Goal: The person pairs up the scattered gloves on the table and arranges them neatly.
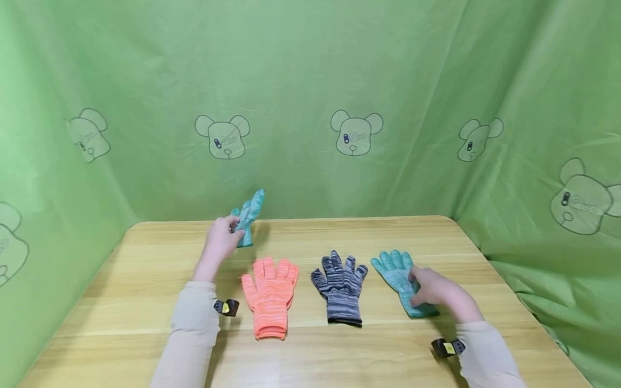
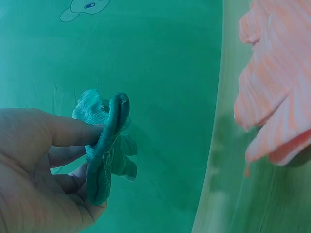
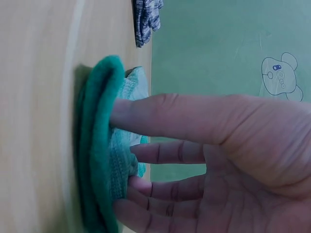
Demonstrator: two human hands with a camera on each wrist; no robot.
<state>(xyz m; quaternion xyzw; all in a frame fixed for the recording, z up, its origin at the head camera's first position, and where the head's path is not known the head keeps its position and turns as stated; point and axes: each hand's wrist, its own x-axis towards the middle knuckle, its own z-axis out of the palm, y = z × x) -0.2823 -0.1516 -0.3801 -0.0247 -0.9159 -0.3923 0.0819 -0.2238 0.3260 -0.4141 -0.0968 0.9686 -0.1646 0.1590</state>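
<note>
My left hand [image 1: 222, 237] pinches a teal knit glove [image 1: 248, 215] near its cuff, above the far left of the table, its fingers pointing up. The left wrist view shows the cuff edge-on between thumb and fingers. On the right, a second teal glove [image 1: 397, 274] lies on the table, fingers pointing away. My right hand [image 1: 434, 286] has thumb and fingertips on its cuff part, and in the right wrist view the dark green cuff [image 3: 99, 145] stands slightly raised beside the thumb. Between the hands lie an orange glove [image 1: 270, 296] and a black-and-grey glove [image 1: 340, 291].
The gloves lie on a light wood-grain table [image 1: 310, 355] with rounded far corners. Green curtains [image 1: 310, 70] printed with bear heads hang behind it and along both sides. A dark strap device sits at the left wrist [image 1: 227, 307] and another at the right wrist [image 1: 447, 348].
</note>
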